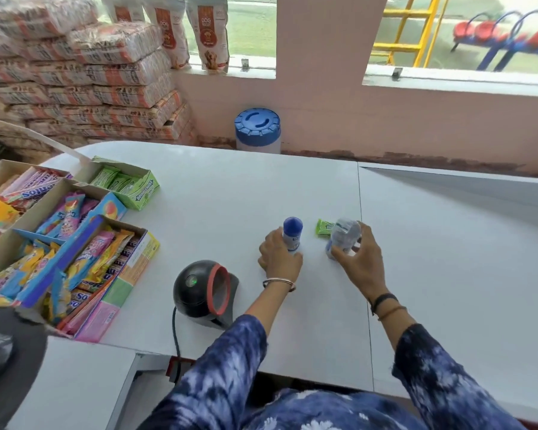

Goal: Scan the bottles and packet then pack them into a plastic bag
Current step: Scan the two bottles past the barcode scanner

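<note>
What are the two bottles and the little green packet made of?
The blue-capped bottle looks like opaque, smooth plastic: solid white body, glossy blue cap. The clear bottle seems thin see-through plastic, since light glints off its crinkly wall. The green packet is probably shiny plastic or foil wrap, flat and printed; it is too small to be sure.

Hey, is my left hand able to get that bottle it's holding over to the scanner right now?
Probably yes: the left hand grips the blue-capped bottle, and bare counter lies between it and the scanner.
</note>
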{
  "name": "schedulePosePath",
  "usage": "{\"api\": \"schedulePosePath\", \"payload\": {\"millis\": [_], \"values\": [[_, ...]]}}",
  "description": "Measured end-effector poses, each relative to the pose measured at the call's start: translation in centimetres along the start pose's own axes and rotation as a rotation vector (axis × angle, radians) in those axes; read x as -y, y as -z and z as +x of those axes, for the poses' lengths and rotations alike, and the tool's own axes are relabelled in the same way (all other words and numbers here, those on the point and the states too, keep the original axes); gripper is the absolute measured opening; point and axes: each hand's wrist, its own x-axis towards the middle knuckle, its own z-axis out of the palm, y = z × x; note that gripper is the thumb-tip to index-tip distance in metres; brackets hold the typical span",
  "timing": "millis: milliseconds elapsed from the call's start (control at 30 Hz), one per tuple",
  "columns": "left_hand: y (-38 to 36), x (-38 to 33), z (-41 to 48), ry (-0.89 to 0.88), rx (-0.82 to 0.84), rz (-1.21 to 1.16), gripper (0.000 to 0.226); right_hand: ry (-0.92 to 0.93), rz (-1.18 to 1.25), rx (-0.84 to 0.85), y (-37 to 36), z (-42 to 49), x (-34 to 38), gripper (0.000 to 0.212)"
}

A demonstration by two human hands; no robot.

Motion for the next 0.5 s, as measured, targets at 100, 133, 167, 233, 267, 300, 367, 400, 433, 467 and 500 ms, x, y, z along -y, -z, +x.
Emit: {"api": "schedulePosePath", "payload": {"millis": [100, 133, 167, 233, 267, 300, 367, 400, 433, 467, 500], "values": [[-0.3, 0.0, 0.5, -0.087, -0.027, -0.029, 0.015, -0.023, 0.023, -0.009, -0.4, 0.8, -0.5, 0.059], [0.1, 0.0, 0.1, -0.11, -0.007, -0.034, 0.019, -0.009, -0.026, -0.067, -0.6, 0.6, -0.5, 0.06], [0.2, 0.3, -0.4, -0.126, 0.024, -0.065, 0.023, 0.03, -0.101, -0.157, -0.6, 0.2, -0.6, 0.059], [1.1, 0.6, -2.1, -0.117, 0.104, -0.246, 0.026, 0.186, -0.189, -0.302, -0.9, -1.5, 0.1, 0.047], [1.7, 0.6, -3.2, -0.11, 0.12, -0.335, 0.027, 0.259, -0.189, -0.303, -1.1, -2.4, 0.4, 0.04], [2.1, 0.7, -4.1, -0.109, 0.106, -0.396, 0.029, 0.295, -0.168, -0.262, -1.4, -3.2, 0.7, 0.036], [2.7, 0.7, -6.2, -0.102, 0.068, -0.465, 0.031, 0.191, -0.028, -0.082, -1.9, -4.0, 1.8, 0.04], [2.9, 0.7, -7.3, -0.101, 0.057, -0.497, 0.032, 0.082, 0.094, 0.037, -2.0, -4.0, 2.5, 0.044], [3.0, 0.6, -8.2, -0.104, 0.047, -0.517, 0.035, -0.036, 0.238, 0.165, -2.0, -3.8, 3.2, 0.046], [3.1, 0.5, -9.0, -0.104, 0.037, -0.515, 0.039, -0.142, 0.389, 0.28, -2.0, -3.5, 3.8, 0.041], [3.2, 0.3, -9.7, -0.108, 0.027, -0.521, 0.042, -0.218, 0.522, 0.354, -1.9, -3.3, 4.1, 0.032]]}}
